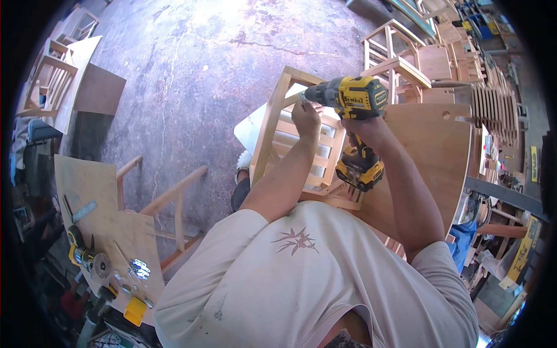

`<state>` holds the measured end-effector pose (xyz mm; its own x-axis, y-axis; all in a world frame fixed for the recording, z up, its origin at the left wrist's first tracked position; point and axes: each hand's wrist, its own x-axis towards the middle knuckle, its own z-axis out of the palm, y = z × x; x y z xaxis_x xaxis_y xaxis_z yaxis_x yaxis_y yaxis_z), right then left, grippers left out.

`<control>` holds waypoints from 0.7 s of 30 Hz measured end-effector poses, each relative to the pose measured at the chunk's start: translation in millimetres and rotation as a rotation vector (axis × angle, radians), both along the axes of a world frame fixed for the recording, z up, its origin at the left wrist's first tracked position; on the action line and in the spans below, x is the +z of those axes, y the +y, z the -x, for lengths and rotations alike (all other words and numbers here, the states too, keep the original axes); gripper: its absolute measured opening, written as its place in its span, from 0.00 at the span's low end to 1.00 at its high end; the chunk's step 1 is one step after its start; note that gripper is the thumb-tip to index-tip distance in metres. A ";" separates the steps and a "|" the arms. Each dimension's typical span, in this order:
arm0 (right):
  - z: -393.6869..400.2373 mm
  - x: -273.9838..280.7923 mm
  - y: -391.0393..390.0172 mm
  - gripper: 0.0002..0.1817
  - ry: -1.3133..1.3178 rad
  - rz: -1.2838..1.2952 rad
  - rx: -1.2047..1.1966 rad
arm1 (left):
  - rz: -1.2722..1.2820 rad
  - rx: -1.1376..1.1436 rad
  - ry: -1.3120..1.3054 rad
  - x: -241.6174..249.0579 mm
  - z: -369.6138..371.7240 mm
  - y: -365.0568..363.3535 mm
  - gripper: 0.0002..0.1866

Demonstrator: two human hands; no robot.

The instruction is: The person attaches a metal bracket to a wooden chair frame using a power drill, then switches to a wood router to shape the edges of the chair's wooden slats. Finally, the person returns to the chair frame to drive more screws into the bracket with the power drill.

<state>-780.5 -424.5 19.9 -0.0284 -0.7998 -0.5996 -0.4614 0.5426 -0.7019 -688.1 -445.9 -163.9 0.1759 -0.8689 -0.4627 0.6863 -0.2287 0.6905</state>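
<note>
My right hand is wrapped round the grip of a yellow and black cordless drill, its nose pointing left. The battery hangs below my wrist. My left hand is closed in a pinch just at the drill's tip, by the upper rail of a wooden frame. Whatever its fingers hold is too small to make out. The frame looks like a piece of slatted furniture tipped on its side, with pale slats across it. A pale flat panel shows behind the frame's left post.
A plywood board stands close on the right. At lower left, a plywood-topped table carries an angle grinder and small metal pieces. Wooden chair frames stand at upper right, near stacked slatted parts. Concrete floor stretches ahead.
</note>
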 end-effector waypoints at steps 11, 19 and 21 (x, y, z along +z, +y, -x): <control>1.2 2.6 -1.5 0.07 0.005 -0.001 0.028 | 0.015 0.044 -0.026 -4.6 3.2 -1.1 0.13; -0.9 4.4 -3.2 0.08 0.018 -0.024 0.028 | 0.000 0.035 -0.039 -3.8 3.6 -1.6 0.13; 0.2 3.0 -3.8 0.09 0.027 -0.020 0.042 | -0.005 0.027 -0.058 -2.6 3.1 -1.1 0.14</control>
<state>-780.7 -428.3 23.0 -0.0116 -0.7884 -0.6151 -0.5027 0.5363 -0.6780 -691.2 -447.0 -166.5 0.2265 -0.8610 -0.4555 0.6509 -0.2141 0.7284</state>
